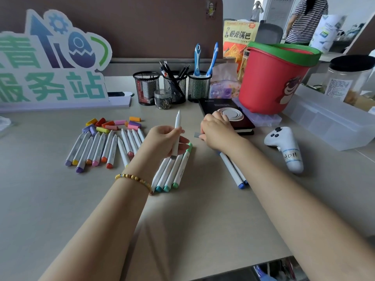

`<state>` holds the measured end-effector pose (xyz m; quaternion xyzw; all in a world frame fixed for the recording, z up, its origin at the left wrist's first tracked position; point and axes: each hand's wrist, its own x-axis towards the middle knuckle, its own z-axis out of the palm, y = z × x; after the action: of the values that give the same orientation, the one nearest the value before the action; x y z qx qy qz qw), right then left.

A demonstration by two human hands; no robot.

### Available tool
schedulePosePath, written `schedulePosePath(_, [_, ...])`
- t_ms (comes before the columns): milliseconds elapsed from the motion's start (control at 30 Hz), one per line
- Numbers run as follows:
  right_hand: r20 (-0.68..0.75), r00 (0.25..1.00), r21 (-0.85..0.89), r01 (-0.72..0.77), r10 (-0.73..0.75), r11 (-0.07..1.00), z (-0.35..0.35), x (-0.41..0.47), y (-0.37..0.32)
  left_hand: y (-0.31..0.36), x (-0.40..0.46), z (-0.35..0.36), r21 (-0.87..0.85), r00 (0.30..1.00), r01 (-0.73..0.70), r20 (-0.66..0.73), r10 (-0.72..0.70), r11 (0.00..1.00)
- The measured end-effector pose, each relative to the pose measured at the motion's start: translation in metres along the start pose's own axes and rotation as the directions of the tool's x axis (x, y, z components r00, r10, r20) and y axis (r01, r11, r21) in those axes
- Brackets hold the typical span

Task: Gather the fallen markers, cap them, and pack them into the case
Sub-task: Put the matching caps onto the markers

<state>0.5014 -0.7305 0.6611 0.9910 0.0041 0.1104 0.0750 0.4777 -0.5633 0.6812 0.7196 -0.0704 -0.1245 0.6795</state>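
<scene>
Left hand (164,141) gripping white marker (177,130) upright, right hand (218,131) pinching grey cap (197,135), loose caps (113,125) beside uncapped markers (101,148), notebook (225,114) behind

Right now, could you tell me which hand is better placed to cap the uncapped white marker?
Right: the right hand pinches a small grey cap beside the white marker the left hand holds.

Loose caps (113,124) lie behind a row of uncapped markers (97,151) at the desk's (50,199) left. Right of them lie more markers (172,173), then two others (233,171). Three mesh pen holders (174,88) stand behind, left of a bucket (272,82)
</scene>
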Motion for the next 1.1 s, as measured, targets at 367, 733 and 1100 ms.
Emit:
schedulePosePath(367, [0.036,0.945,0.958,-0.126,0.326,0.257,-0.033,-0.028,0.008,-0.004,-0.002,0.002,0.109,1.0,-0.007,0.012,0.006,0.994])
schedulePosePath(733, [0.066,0.954,0.99,-0.099,0.293,0.102,-0.022,-0.027,0.012,-0.008,-0.003,0.007,0.25,0.986,-0.061,0.164,0.02,0.966])
schedulePosePath(1100, [0.038,0.973,0.973,-0.088,0.227,0.214,-0.028,-0.033,0.004,-0.008,-0.002,0.011,0.286,0.988,-0.068,0.155,0.024,0.956])
